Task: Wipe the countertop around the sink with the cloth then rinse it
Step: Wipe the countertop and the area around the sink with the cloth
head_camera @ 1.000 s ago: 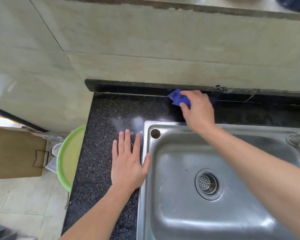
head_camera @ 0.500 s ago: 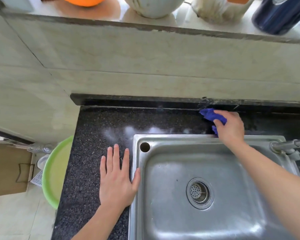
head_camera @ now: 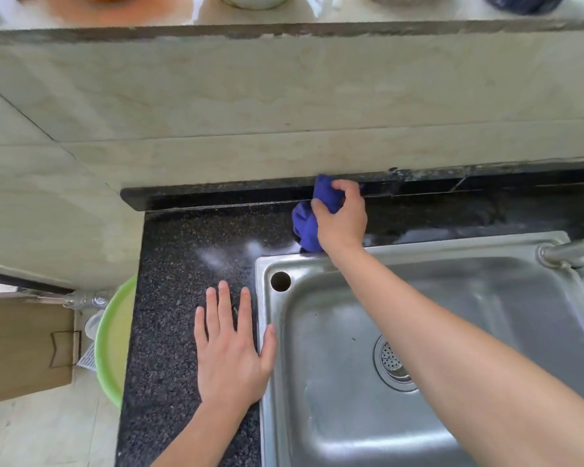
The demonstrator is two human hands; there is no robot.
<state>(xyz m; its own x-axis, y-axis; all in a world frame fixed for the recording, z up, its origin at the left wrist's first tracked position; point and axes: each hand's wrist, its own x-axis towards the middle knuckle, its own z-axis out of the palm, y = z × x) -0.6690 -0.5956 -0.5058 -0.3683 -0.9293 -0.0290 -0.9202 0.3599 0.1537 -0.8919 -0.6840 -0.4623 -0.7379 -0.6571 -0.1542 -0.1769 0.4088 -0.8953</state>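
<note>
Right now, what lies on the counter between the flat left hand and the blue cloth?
In the head view, only bare speckled countertop with pale wet smears lies between the left hand and the cloth.

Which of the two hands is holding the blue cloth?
The right hand, reaching across the sink to the back strip of countertop, grips the bunched blue cloth. The left hand lies flat and empty beside the sink.
</note>
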